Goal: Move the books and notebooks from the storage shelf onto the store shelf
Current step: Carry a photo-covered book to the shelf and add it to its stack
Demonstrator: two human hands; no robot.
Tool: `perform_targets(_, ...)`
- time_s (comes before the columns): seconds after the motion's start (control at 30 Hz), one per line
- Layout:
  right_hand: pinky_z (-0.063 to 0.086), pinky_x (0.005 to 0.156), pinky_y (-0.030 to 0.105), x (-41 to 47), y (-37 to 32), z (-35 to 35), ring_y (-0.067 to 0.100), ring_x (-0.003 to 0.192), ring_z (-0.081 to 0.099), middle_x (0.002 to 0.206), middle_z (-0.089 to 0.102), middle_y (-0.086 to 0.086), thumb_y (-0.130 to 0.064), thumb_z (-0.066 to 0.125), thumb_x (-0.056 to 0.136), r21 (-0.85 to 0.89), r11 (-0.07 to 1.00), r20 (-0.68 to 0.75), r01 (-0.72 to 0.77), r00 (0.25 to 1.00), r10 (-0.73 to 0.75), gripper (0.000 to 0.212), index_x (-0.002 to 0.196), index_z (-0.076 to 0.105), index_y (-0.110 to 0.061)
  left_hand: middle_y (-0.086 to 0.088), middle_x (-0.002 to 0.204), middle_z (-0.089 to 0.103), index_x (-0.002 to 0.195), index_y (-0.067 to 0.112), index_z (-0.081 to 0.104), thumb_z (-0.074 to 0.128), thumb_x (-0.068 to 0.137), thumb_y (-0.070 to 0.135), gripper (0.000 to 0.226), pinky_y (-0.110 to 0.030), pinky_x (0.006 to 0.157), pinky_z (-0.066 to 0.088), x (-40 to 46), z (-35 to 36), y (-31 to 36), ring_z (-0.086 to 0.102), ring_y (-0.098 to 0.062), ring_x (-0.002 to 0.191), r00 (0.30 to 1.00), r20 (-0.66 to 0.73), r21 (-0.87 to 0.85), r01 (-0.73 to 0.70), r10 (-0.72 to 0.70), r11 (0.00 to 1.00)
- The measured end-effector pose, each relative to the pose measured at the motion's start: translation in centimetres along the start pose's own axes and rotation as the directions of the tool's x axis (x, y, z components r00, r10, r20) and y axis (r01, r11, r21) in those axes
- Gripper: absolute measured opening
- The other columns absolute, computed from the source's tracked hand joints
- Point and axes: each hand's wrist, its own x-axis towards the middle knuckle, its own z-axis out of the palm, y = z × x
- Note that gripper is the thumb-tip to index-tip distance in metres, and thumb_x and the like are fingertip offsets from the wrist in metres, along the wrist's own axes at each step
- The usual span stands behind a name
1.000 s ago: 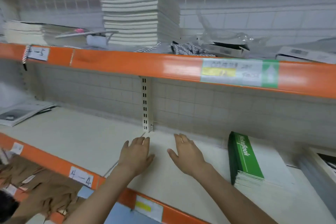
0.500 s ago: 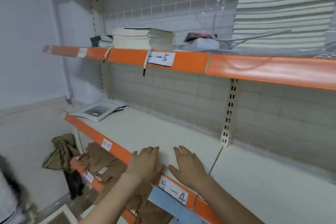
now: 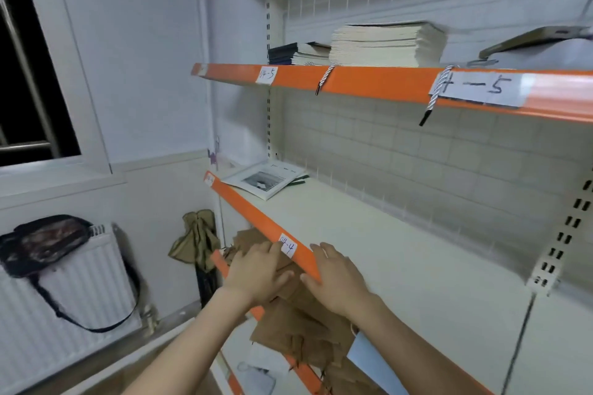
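Orange trim fronts the middle shelf [image 3: 369,250], and both hands hover at that edge beside the "04-4" label [image 3: 287,246]. The left hand [image 3: 256,276] sits just outside and below the lip, over the brown paper bags [image 3: 298,324] on the shelf beneath; the right hand [image 3: 337,279] lies over the shelf surface. Fingers on both are straight and relaxed, holding nothing.

The task's goods are well apart from the hands. A tall stack of pale notebooks [image 3: 385,45] sits on the upper shelf [image 3: 369,82], with a lower pile of dark-covered books [image 3: 298,53] just beside it toward the corner. One flat booklet [image 3: 266,179] with a grey photo cover lies at the far end of the middle shelf.

What could go wrong, as I judge it: the notebook stack is high and overhead, so taking it from the front alone could let the top copies slide off. White twisted cords [image 3: 436,90] hang over the upper trim and may snag a wrist or a cover. The booklet juts toward the edge, so a careless sweep could knock it off.
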Motion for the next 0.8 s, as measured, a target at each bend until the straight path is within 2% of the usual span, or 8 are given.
perform_targets(0.1,0.029,0.11,0.038,2.0,-1.1,0.6,0.027,0.135,0.034,0.153,0.025,0.007,-0.046,0.041,0.095,0.011,1.0,0.003,0.013,1.0,-0.013,0.063,0.148,0.022,-0.017,0.001,0.129,0.049,0.13,0.021,0.039,0.041,0.092,0.056,0.051,-0.04,0.105,0.034,0.7,0.7,-2.1,0.045,-0.019,0.123,1.0,0.007,-0.03,0.019,-0.019,0.999)
perform_targets(0.27,0.032,0.108,0.037,6.0,-2.0,1.8,0.026,0.133,0.038,0.152,0.028,0.006,-0.044,0.041,0.096,0.005,1.0,-0.013,0.023,1.0,-0.023,0.06,0.147,0.024,-0.017,0.002,0.134,0.046,0.131,0.02,0.038,0.04,0.092,0.056,0.053,-0.04,0.105,0.034,3.5,1.9,-5.4,0.041,-0.019,0.127,0.999,0.016,-0.049,0.033,-0.032,0.998)
perform_targets(0.4,0.031,0.108,0.036,10.5,-2.5,2.6,0.025,0.133,0.038,0.152,0.028,0.005,-0.042,0.039,0.096,-0.004,1.0,-0.021,0.019,1.0,-0.019,0.059,0.147,0.025,-0.017,0.001,0.149,0.034,0.146,0.02,0.024,0.04,0.093,0.054,0.065,-0.043,0.109,0.029,7.1,2.1,-8.1,0.031,-0.019,0.138,1.0,0.001,-0.074,0.024,-0.024,0.997)
perform_targets(0.8,0.026,0.113,0.037,26.7,-4.2,3.5,0.023,0.138,0.031,0.152,0.026,0.005,-0.042,0.038,0.098,0.025,0.998,-0.04,-0.055,0.998,0.056,0.059,0.148,0.023,-0.016,0.001,0.146,0.037,0.144,0.021,0.027,0.042,0.095,0.045,0.057,-0.039,0.107,0.03,20.5,0.4,-17.3,0.032,-0.018,0.136,0.999,-0.018,-0.073,-0.039,0.038,0.997)
